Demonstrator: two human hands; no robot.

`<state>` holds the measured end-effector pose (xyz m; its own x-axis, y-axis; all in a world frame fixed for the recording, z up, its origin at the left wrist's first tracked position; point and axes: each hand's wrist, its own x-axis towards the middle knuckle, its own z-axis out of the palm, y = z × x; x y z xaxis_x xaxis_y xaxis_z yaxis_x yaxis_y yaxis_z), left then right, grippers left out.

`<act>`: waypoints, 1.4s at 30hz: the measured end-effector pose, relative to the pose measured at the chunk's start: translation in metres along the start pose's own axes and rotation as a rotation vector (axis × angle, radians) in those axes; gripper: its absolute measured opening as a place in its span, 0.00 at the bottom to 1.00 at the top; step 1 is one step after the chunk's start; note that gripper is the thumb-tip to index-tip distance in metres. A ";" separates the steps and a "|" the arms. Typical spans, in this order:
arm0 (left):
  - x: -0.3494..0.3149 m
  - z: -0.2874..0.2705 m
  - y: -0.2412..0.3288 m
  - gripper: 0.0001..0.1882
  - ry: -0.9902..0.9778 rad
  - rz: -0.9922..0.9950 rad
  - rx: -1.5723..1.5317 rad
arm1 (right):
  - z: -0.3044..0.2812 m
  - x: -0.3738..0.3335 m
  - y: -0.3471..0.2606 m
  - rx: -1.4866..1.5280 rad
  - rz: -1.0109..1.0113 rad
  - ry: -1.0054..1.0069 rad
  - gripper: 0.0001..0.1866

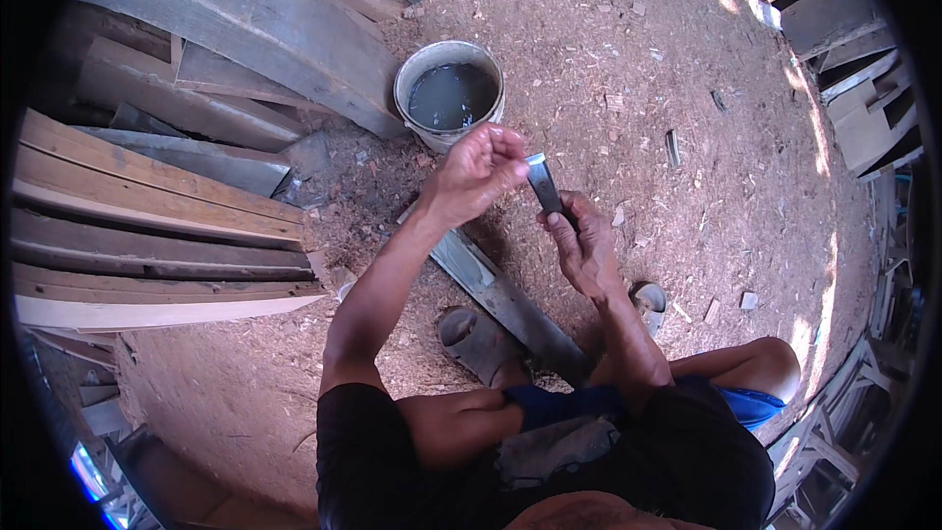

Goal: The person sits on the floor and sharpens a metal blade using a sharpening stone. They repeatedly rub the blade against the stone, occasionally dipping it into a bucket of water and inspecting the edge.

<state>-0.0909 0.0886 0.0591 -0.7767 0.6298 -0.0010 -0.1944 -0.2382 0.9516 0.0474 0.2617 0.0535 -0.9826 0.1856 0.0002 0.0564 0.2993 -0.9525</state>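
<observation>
In my right hand [579, 240] is a dark, flat plane iron [545, 186], its bright bevelled end pointing up and away from me. Thumb and fingers close round its lower part. My left hand [476, 172] is beside that bright end, fingers loosely curled with the thumb apart from them. Its thumb tip is at or very near the edge; contact is hard to make out. Both hands are above a long board [520, 309] that slants between my feet, with a pale, wet-looking slab [463, 260] on its far part.
A pale bucket [400, 98] of murky water stands just beyond my left hand. Thick planks [157, 255] are stacked at the left, more boards [245, 15] at the far left. Wood chips litter the dirt floor [589, 69]. Timber pieces [854, 123] line the right side.
</observation>
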 end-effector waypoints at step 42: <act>-0.011 0.015 -0.011 0.24 -0.110 0.197 -0.051 | 0.014 -0.013 -0.017 0.779 0.196 -0.201 0.12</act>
<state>-0.0714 0.0951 0.0536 -0.7333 0.6435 0.2194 -0.0779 -0.4001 0.9131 0.0567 0.2411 0.0653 -0.9847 -0.0263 -0.1721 0.1642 -0.4688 -0.8679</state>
